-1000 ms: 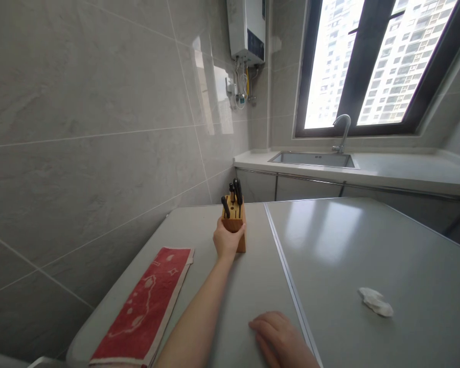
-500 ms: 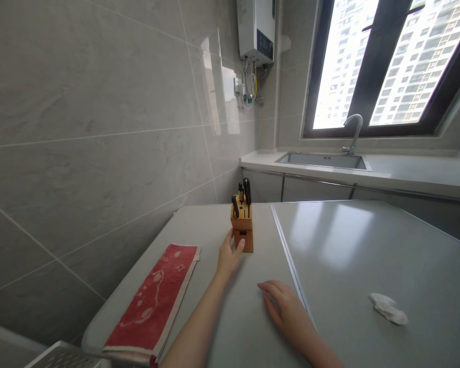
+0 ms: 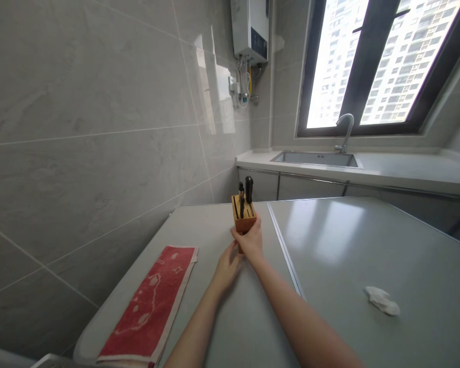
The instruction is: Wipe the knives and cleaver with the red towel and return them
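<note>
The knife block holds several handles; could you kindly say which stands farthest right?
The thickest black handle in the knife block; the other visible handles are slimmer and stand to its left.

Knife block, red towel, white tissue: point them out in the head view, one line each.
Knife block (image 3: 246, 224): head view, upper front face, just below the slotted top.
Red towel (image 3: 150, 302): head view, middle of its upper surface.
White tissue (image 3: 382, 301): head view, middle of the crumpled piece.

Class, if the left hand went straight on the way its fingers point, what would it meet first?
Probably the lower part of the wooden knife block, right by the left hand; the right hand is close too, and depth is unclear.
</note>
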A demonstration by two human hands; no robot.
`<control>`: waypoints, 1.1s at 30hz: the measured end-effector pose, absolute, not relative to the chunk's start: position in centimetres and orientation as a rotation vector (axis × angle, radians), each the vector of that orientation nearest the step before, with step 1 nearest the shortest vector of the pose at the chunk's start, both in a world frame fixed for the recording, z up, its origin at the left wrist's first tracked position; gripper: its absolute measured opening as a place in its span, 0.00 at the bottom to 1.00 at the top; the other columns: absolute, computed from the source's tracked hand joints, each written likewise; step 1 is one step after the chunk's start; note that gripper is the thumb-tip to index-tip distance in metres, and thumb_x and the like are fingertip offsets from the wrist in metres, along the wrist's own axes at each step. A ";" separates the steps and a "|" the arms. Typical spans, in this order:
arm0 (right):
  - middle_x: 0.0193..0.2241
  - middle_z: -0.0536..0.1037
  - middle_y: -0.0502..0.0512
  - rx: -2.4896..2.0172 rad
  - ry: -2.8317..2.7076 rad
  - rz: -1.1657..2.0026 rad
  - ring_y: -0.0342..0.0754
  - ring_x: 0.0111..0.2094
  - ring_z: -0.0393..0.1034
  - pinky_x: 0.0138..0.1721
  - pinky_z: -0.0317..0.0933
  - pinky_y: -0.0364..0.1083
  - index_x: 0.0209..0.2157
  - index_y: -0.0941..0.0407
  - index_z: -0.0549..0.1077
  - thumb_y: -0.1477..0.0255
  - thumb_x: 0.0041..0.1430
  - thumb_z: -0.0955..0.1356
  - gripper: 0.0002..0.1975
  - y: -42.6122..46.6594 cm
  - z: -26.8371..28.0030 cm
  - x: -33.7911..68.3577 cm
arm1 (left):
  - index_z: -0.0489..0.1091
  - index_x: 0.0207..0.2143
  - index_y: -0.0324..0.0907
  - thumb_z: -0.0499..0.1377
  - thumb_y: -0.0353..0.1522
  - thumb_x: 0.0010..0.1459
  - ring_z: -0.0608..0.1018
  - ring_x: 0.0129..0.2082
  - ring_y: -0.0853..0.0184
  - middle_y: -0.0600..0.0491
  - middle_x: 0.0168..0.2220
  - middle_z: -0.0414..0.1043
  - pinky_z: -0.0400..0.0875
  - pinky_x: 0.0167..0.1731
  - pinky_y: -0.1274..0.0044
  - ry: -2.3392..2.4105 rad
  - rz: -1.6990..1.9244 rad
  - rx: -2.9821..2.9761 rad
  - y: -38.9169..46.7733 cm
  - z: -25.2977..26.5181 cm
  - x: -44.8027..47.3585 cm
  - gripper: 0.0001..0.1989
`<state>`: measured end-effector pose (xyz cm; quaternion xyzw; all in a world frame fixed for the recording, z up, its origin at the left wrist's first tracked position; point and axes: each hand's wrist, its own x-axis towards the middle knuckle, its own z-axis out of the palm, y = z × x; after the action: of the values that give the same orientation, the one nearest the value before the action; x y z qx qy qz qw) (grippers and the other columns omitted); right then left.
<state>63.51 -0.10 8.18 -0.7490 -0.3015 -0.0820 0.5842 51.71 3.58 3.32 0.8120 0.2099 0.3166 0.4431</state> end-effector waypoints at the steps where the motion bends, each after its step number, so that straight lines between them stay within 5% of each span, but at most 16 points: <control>1: 0.55 0.65 0.67 -1.746 -0.672 -0.193 0.60 0.56 0.62 0.53 0.60 0.55 0.60 0.58 0.49 0.63 0.44 0.72 0.45 0.1 8.2 63.4 | 0.63 0.57 0.38 0.55 0.32 0.57 0.64 0.59 0.59 0.42 0.59 0.63 0.54 0.60 0.64 0.509 0.773 2.075 3.7 3.6 50.8 0.25; 5: 0.45 0.74 0.65 -1.834 -0.661 -0.165 0.61 0.45 0.72 0.43 0.66 0.55 0.56 0.57 0.53 0.62 0.45 0.71 0.39 -0.5 7.8 63.8 | 0.72 0.47 0.44 0.55 0.32 0.56 0.63 0.60 0.57 0.45 0.59 0.63 0.50 0.60 0.59 0.615 0.715 2.412 5.7 4.6 45.6 0.16; 9: 0.39 0.76 0.63 -1.909 -0.657 -0.210 0.61 0.38 0.74 0.38 0.66 0.54 0.55 0.58 0.54 0.59 0.44 0.71 0.39 -2.0 8.0 65.3 | 0.69 0.50 0.41 0.52 0.35 0.57 0.64 0.59 0.56 0.44 0.57 0.64 0.53 0.59 0.59 1.024 0.637 2.730 8.6 4.2 39.0 0.19; 15: 0.39 0.75 0.64 -1.935 -0.625 -0.317 0.62 0.38 0.73 0.36 0.66 0.54 0.54 0.59 0.53 0.54 0.41 0.71 0.43 -5.3 10.7 70.4 | 0.68 0.52 0.38 0.46 0.41 0.60 0.61 0.60 0.55 0.43 0.58 0.63 0.50 0.60 0.60 1.399 0.511 2.849 9.9 1.0 32.6 0.24; 20: 0.39 0.75 0.63 -1.997 -0.568 -0.375 0.62 0.38 0.72 0.36 0.65 0.54 0.52 0.57 0.55 0.51 0.39 0.71 0.42 -8.0 11.6 75.1 | 0.60 0.60 0.39 0.41 0.43 0.61 0.52 0.65 0.56 0.45 0.65 0.51 0.46 0.60 0.58 1.501 0.357 2.845 8.6 -1.5 32.5 0.29; 33: 0.41 0.75 0.63 -2.108 -0.448 -0.352 0.61 0.40 0.72 0.38 0.65 0.53 0.52 0.56 0.55 0.51 0.41 0.70 0.41 -10.5 9.1 81.3 | 0.60 0.60 0.39 0.40 0.44 0.60 0.53 0.65 0.58 0.48 0.63 0.56 0.47 0.60 0.63 1.510 0.280 2.911 8.2 -1.7 32.9 0.31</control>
<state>81.27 -10.48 9.08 -0.8567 -0.1822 -0.1430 0.4608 32.92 8.17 -1.65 0.8819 0.4577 0.0849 -0.0747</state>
